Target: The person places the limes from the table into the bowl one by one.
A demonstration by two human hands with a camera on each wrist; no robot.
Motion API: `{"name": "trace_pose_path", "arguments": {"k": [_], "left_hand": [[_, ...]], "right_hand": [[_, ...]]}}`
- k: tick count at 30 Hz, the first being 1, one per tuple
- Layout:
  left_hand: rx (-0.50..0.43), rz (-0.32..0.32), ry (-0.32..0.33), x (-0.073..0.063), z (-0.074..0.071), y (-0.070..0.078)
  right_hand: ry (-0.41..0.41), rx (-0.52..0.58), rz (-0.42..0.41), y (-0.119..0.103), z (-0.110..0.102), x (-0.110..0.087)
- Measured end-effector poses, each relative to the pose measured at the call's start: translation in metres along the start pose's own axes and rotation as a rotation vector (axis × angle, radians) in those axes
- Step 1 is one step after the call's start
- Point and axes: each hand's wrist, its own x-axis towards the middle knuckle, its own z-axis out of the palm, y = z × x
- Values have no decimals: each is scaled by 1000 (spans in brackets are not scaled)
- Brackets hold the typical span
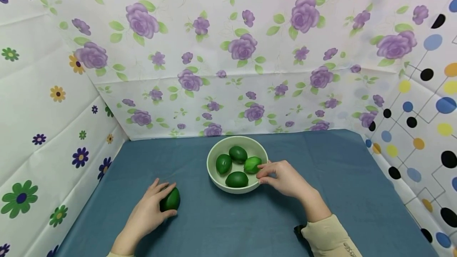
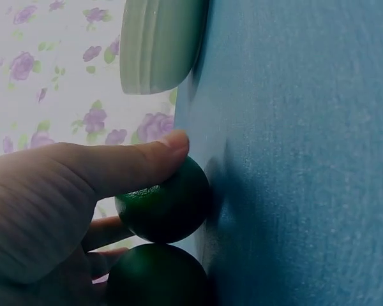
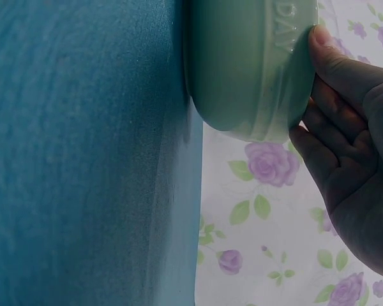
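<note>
My left hand point(image 1: 148, 211) is on the table, its thumb and fingers curled around a dark green avocado point(image 1: 172, 200). The left wrist view has the thumb across this avocado point(image 2: 172, 207), with a second dark green avocado point(image 2: 156, 277) right beside it; the hand hides that one from the head view. With my right hand point(image 1: 285, 177) I grip the right rim of a pale green bowl point(image 1: 217, 184), fingers and thumb at its edge. In the bowl lie several dark green avocados point(image 1: 237, 179) and one brighter green lime point(image 1: 252, 165).
A blue cloth covers the table point(image 1: 221, 229). Behind it hangs a white sheet with purple roses point(image 1: 242, 46). A flowered sheet point(image 1: 43, 110) borders the left side and a dotted sheet point(image 1: 425, 130) the right. The bowl stands near the back edge.
</note>
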Motion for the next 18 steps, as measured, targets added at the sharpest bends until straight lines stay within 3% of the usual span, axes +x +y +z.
{"name": "trace_pose_path", "arguments": {"k": [7,18], "left_hand": [[27,34,-1,3,2,0],[53,10,21,3,3,3]], "right_hand": [[3,4,-8,2,0,0],[12,6,-16,4,1,0]]}}
